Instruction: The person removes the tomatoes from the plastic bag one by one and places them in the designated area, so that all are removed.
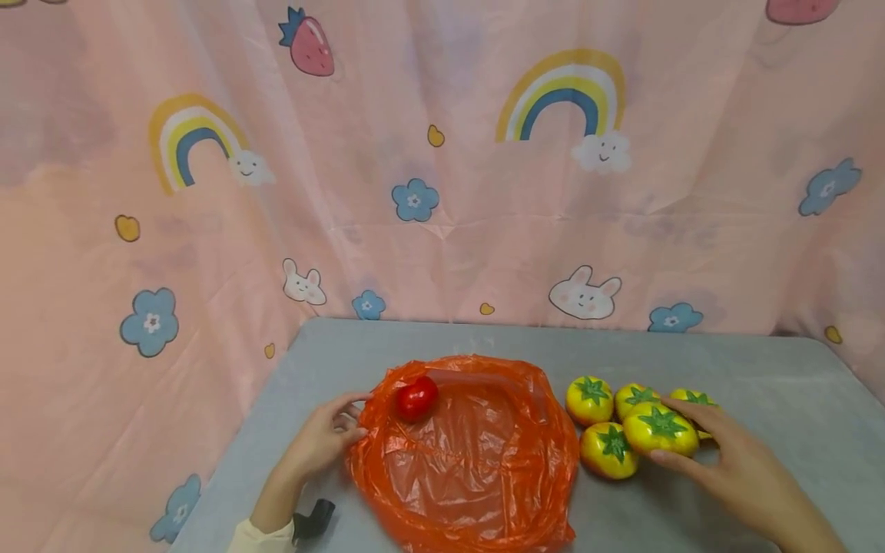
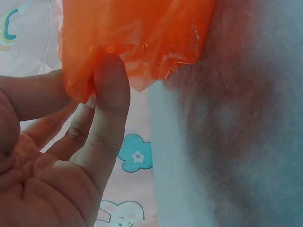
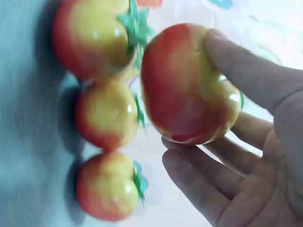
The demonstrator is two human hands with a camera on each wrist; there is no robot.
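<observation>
An orange plastic bag [image 1: 553,461] lies spread on the table with its mouth turned up. At the bag's left rim my left hand [image 1: 314,442] pinches the thin plastic between thumb and fingers, as the left wrist view shows up close. Just inside that rim sits a shiny red tomato [image 1: 417,398]. My right hand [image 1: 740,465] grips a yellow-and-red tomato [image 3: 184,85] with a green star-shaped top, thumb on one side and fingers on the other. In the right wrist view this tomato is raised off the table. Several similar tomatoes [image 1: 610,451] stand close by, right of the bag.
The grey table [image 1: 781,384] runs back to a pink patterned curtain [image 1: 442,269] hanging behind and at the left. A small black object [image 1: 314,520] shows beside my left wrist.
</observation>
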